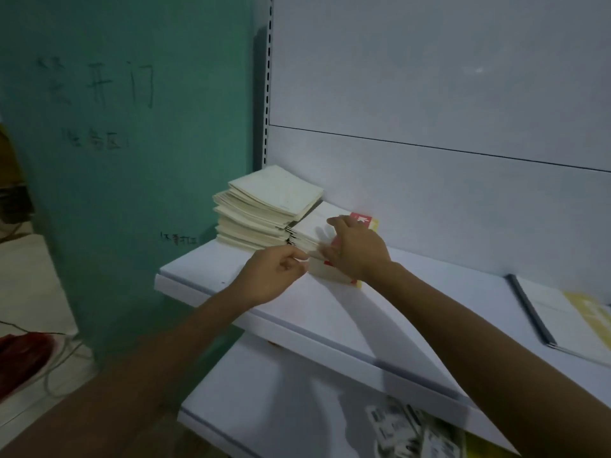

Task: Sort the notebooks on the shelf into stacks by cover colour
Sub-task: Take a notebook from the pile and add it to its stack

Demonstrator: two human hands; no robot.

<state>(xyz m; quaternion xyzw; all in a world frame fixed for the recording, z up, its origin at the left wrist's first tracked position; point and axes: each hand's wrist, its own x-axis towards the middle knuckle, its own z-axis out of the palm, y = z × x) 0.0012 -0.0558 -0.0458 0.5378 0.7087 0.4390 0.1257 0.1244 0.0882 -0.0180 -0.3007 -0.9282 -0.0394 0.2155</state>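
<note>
A tall stack of cream-covered notebooks (264, 209) stands at the far left end of the white shelf (211, 269). Beside it on the right lies a lower stack of white and red notebooks (363, 219). My right hand (355, 251) lies over this lower stack, fingers spread across its top and front edge. My left hand (274, 271) is at the stack's near left corner, with thumb and fingers pinching the notebook edges. Most of the lower stack is hidden by my hands.
More notebooks with a dark spine and yellow cover (568, 312) lie at the shelf's right end. A lower shelf (264, 408) holds printed packets (410, 428). A green wall (132, 160) stands to the left, with a red object (23, 355) and cables on the floor.
</note>
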